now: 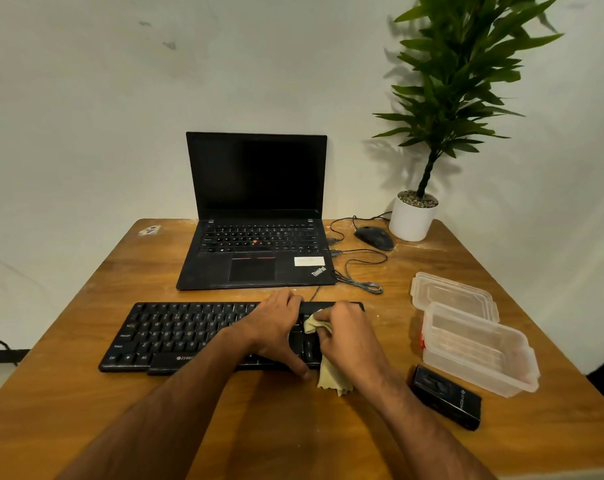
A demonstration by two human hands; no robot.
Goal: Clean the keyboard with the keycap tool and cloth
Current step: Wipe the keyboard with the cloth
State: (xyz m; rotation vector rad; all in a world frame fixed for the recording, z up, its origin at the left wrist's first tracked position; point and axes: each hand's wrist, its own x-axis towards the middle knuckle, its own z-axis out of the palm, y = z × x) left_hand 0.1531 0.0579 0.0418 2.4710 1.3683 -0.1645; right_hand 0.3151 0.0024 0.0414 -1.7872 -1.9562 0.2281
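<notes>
Two hands work at the keyboard's (189, 336) right end. Left hand (279, 329) lies spread across the keys, thumb at the near edge. Right hand (345, 337) pinches a yellow cloth (330, 374) against the keys, its tail hanging onto the table (86, 410). At three o'clock sits a tub (480, 351); at twelve, a laptop (257, 216).

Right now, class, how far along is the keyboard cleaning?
In hand: the right hand grips the pale yellow cloth on the right end of the black desktop keyboard, and the left hand steadies it. No keycap looks removed, and no keycap tool shows in use. Left: the remaining keys, apparently.
</notes>
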